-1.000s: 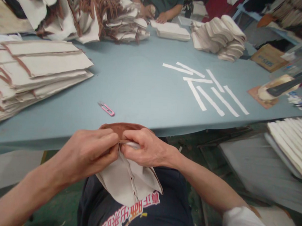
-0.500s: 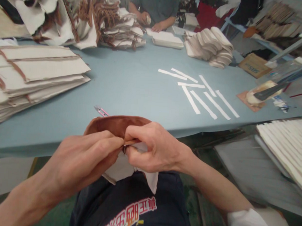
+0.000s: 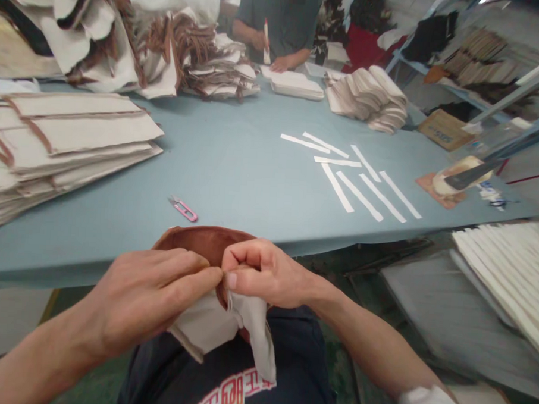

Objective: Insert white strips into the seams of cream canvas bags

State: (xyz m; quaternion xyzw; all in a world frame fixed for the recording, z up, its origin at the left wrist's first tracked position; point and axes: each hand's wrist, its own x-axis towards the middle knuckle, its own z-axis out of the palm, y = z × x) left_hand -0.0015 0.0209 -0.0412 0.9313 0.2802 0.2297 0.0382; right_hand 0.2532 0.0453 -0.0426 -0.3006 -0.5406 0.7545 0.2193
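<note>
Close to my body, at the table's near edge, I hold a brown and off-white leather-like piece (image 3: 196, 241) whose brown side curves upward and whose pale flaps (image 3: 214, 327) hang over my dark apron. My left hand (image 3: 158, 286) pinches its edge from the left, fingers pressed together. Right beside those fingertips, my right hand (image 3: 266, 273) grips the same edge between thumb and bent forefinger. Exactly what lies between the fingertips is hidden. Pink thread snips (image 3: 184, 209) lie on the blue table (image 3: 235, 165), just beyond the piece.
Several white strips (image 3: 359, 191) lie at right centre. Stacked pale pieces (image 3: 85, 122) occupy the left, with more bundles (image 3: 208, 56) behind. A co-worker's hand (image 3: 284, 61) rests on pale pieces across the table. At right stand a glue container (image 3: 458, 174) and a ribbed white stack (image 3: 512, 266).
The view has tilted up slightly, showing the snips fully. My right thumb has straightened over the edge, and the pale flaps hang lower. The co-worker's brush-like tool is now upright.
</note>
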